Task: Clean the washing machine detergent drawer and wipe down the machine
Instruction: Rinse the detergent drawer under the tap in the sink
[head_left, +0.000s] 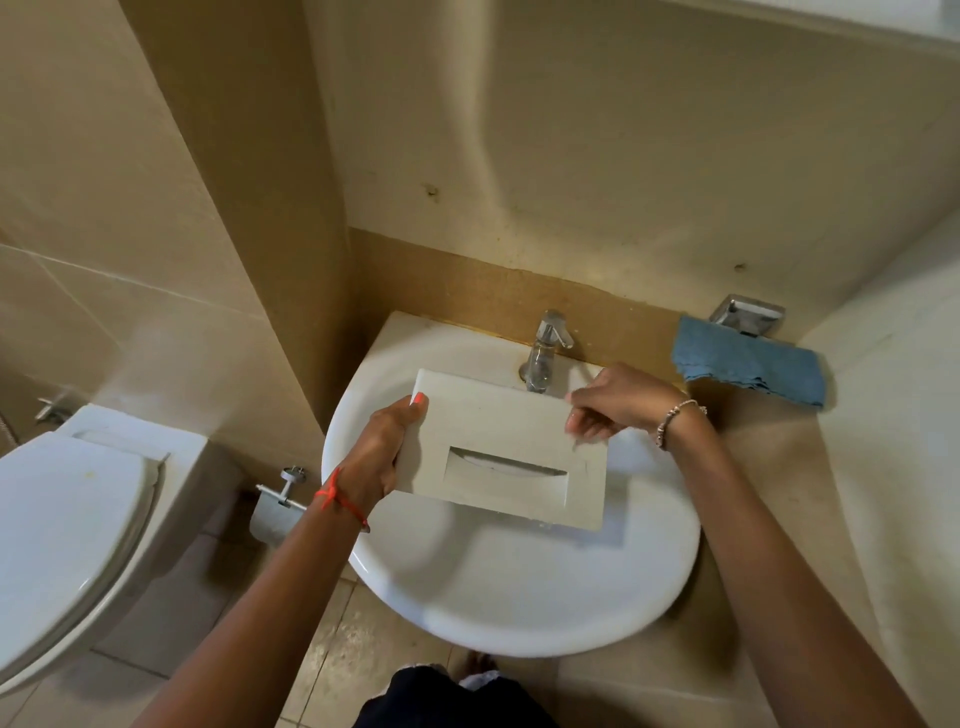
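The detergent drawer (498, 431) hangs over the sink (519, 597), its long axis running left to right between the hands. The left hand (382, 452) grips its left end and the right hand (618, 402) pinches its upper right edge. The tap (545, 353) stands just behind the drawer, nearer the right hand.

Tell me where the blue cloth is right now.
Head view, right side: the blue cloth sits just under the chrome wall fitting, right of the faucet and beyond the right hand.

a home bathroom: a white wall-hung sink (511, 597) with 1 chrome tap (545, 353), a toilet (67, 545) beside it, beige tiled walls (171, 208).
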